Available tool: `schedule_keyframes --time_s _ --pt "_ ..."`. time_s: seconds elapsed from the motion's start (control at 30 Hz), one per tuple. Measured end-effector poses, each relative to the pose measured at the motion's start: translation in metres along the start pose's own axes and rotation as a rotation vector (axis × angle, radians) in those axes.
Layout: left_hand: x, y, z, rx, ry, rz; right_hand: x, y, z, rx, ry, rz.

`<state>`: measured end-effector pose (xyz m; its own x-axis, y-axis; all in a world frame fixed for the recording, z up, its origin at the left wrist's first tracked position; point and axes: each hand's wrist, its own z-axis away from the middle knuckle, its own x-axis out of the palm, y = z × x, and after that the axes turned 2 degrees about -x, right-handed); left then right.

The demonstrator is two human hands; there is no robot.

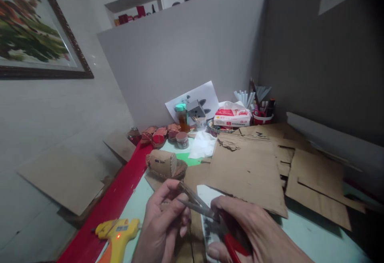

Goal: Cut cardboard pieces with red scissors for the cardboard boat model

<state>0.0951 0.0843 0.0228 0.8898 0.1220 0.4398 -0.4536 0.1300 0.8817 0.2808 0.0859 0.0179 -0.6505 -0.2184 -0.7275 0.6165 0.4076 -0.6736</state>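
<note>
My right hand [255,231] is closed around red-handled scissors [198,205], whose open blades point up and left. My left hand [163,223] pinches a small piece of cardboard [177,189] between thumb and fingers, right at the blades. Just beyond the hands sits a small cardboard model [163,164] on the table. A printed paper [210,227] lies under my right hand.
A yellow glue gun [118,233] lies at the near left by the table's red edge [120,199]. Large cardboard sheets [249,171] cover the middle and right. Jars, a tissue pack [232,117], a pen cup [262,115] and small red models stand at the back by the grey partition.
</note>
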Motion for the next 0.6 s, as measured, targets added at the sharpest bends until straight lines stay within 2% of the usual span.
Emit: schedule_keyframes --time_s 0.07,0.3,0.4,0.6 --pt "-0.0005 -0.0004 0.0009 -0.007 0.005 0.001 -0.0011 -0.0012 -0.002 0.011 -0.038 -0.034" --pt "-0.0002 0.0011 0.0029 -0.012 -0.016 0.046 0.0 0.0 0.0003 -0.011 0.021 -0.064" --pt "0.0006 0.0005 0.0016 -0.018 -0.015 0.052 -0.0024 -0.0019 0.0011 -0.034 0.006 -0.08" --pt "0.0008 0.0001 0.0027 -0.017 -0.012 0.026 -0.0009 -0.0018 0.0019 0.019 -0.039 -0.051"
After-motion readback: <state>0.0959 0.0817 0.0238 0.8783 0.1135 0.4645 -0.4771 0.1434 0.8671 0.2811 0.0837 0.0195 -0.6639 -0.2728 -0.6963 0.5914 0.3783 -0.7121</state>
